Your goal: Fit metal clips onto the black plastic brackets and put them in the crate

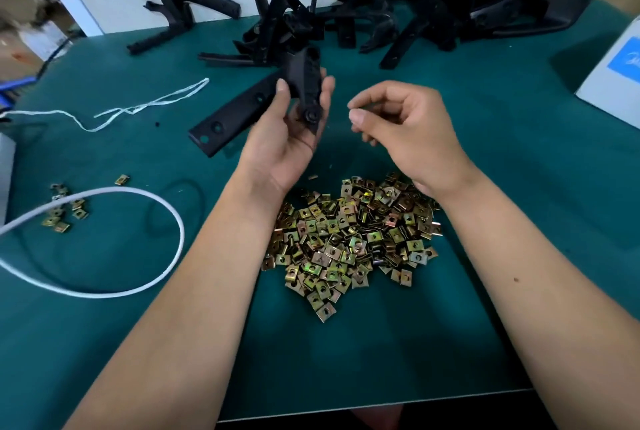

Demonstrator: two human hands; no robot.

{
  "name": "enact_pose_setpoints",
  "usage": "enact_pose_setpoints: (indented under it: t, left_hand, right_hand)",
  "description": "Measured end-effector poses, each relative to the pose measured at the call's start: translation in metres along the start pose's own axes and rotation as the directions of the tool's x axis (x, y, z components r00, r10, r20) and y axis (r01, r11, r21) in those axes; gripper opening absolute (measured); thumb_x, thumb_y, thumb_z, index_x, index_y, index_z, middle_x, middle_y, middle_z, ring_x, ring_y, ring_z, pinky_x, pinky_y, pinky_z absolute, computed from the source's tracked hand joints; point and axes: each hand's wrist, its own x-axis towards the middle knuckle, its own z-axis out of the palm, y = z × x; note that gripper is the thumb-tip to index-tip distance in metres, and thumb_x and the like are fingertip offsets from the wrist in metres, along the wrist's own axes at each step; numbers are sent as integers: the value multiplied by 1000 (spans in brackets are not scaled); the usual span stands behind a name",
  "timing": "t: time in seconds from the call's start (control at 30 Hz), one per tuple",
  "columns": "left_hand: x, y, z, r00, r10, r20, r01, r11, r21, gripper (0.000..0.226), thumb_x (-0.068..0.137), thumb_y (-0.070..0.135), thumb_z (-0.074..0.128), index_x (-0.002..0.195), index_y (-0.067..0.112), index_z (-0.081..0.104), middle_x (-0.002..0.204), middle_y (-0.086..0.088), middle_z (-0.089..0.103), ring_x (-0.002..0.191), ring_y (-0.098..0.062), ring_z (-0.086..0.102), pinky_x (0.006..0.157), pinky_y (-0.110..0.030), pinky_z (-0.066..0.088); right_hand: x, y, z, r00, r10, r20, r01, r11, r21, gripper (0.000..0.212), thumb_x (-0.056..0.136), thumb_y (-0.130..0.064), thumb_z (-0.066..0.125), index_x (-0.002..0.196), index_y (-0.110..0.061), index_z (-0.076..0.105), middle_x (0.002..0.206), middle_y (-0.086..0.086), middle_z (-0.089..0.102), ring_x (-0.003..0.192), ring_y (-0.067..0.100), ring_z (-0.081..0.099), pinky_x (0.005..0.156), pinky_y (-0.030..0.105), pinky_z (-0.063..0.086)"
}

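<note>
Bracket (304, 83), black plastic: held upright-ish in left hand (287, 138), fingers curled round it, long axis running away from the person; right hand (401, 124) just beside, to its right, fingers pinched, prob. on a clip (too small to confirm); clip pile (349, 239) on worktop (485, 291) below both.

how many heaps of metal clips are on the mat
2. The large heap lies in the middle of the mat; a small cluster sits far left by the white cable. A stray clip lies beside it; more may be hidden.
</note>
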Motion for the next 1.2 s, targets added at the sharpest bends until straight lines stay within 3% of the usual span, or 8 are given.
enact_pose_setpoints:
  t: [0.17, 0.33, 0.47, 0.63, 0.8, 0.97, 1.07, 1.2]
  left_hand:
    - [-4, -4, -4, 999, -22, 31, 16, 985, 172, 24, 103, 15, 56, 115, -3, 66, 107, -21, 74, 90, -21, 73, 85, -26, 61]
    - [-4, -9, -3, 1000, -1, -11, 4, 966, 260, 12, 88, 7, 67, 95, 0, 74, 92, -12, 77, 88, -18, 74, 96, -30, 56]
    - [-5, -12, -1, 999, -13, -32, 19, 981, 194, 11, 88, 6, 68, 92, -1, 75, 89, -13, 77, 80, -17, 76, 84, -28, 61]
    - [-6, -12, 2, 998, -8, -62, 20, 980, 197, 20, 102, 10, 56, 94, 1, 72, 76, -7, 76, 73, -13, 74, 82, -27, 60]
    - [-11, -9, 6, 997, -49, -65, 62, 974, 216, 43, 103, 10, 54, 69, 2, 80, 79, -10, 77, 70, -14, 76, 64, -25, 61]
    - [-12, -10, 4, 993, -68, -96, 89, 969, 232, 39, 103, 10, 56, 72, -1, 77, 74, -10, 75, 67, -14, 74, 67, -24, 62]
    - [-13, -13, 6, 992, -77, -104, 103, 956, 275, 29, 103, 13, 56, 84, -1, 73, 76, -9, 74, 68, -14, 72, 70, -24, 62]
    - [-13, -18, 7, 995, -49, -84, 73, 944, 321, 39, 103, 14, 57, 71, 3, 76, 74, -8, 74, 67, -15, 73, 66, -24, 60]
  right_hand:
    - [-1, -1, 5, 997, 67, -47, -58, 983, 172, 15, 91, -1, 74, 104, -6, 76, 89, 12, 79, 79, 20, 75, 73, 25, 59]
    - [-4, -2, 10, 994, 98, -39, -89, 980, 178, 8, 97, -9, 69, 92, -9, 76, 78, 10, 77, 66, 17, 71, 61, 24, 56]
    - [-5, 0, 13, 993, 115, -34, -111, 988, 105, 11, 98, -13, 69, 89, -13, 76, 73, 5, 75, 62, 13, 67, 58, 22, 52]
    - [-4, 2, 13, 991, 132, -26, -129, 987, 96, 13, 99, -11, 66, 91, -13, 76, 74, 5, 75, 63, 12, 67, 58, 22, 51]
    - [-5, 1, 16, 989, 143, -34, -139, 984, 113, 14, 100, -11, 66, 91, -14, 76, 73, 5, 75, 63, 13, 67, 58, 21, 51]
    - [-6, 0, 17, 987, 160, -27, -157, 983, 98, 13, 100, -11, 66, 91, -11, 76, 73, 6, 75, 63, 13, 66, 58, 22, 52]
    - [-7, -1, 17, 984, 172, -38, -167, 980, 105, 13, 99, -11, 67, 89, -11, 76, 71, 5, 74, 61, 13, 65, 57, 23, 51]
    - [-7, -2, 19, 979, 199, -48, -192, 974, 118, 14, 98, -14, 68, 87, -11, 75, 66, 2, 71, 57, 12, 60, 53, 22, 48]
